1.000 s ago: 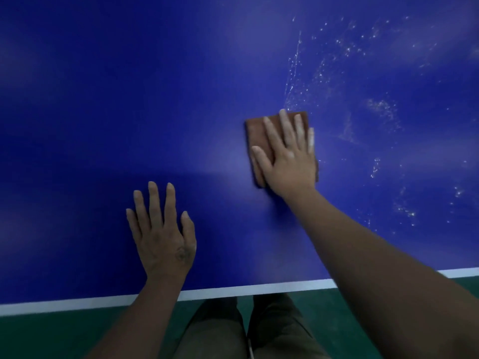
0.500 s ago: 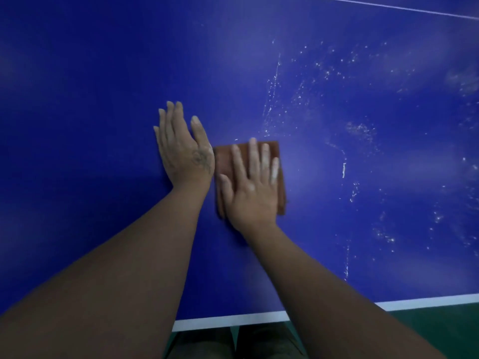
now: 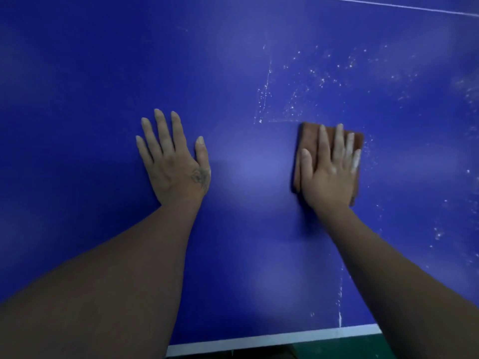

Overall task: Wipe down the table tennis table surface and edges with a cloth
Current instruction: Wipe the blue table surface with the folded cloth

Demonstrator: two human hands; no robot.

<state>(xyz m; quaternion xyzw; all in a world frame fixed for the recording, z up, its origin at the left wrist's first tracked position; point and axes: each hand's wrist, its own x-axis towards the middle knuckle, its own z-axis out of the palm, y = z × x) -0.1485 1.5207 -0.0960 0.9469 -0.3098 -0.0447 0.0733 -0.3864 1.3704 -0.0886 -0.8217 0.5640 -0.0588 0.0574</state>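
Blue table (image 3: 233, 73) fills the view. White edge stripe (image 3: 259, 342) runs along the near side, low in frame; a thin white line (image 3: 388, 5) crosses the far top right corner.

Right hand (image 3: 330, 174) lies flat on a folded brown cloth (image 3: 309, 136), palm down, fingers straight and close together — pressing, not clutching. Cloth sits on the table right of centre, its far left corner and right margin showing past the hand. Pale dust or powder shows on the right hand's outer fingers (image 3: 356, 159).

Left hand (image 3: 173, 161) rests flat on bare table, well apart from the cloth, fingers spread and extended, holding nothing. A dark mark shows at the base of its thumb.

White specks (image 3: 324, 79) scatter over the surface beyond and to the right of the cloth, with a thin streak (image 3: 267, 84) running away from the cloth's far left corner. More specks trail down the right side, and a short white smear (image 3: 340, 318) sits just above the edge stripe. Surface left of the cloth, around the left hand, looks clean — a soft glare patch lies between the two hands.

Both forearms are bare.
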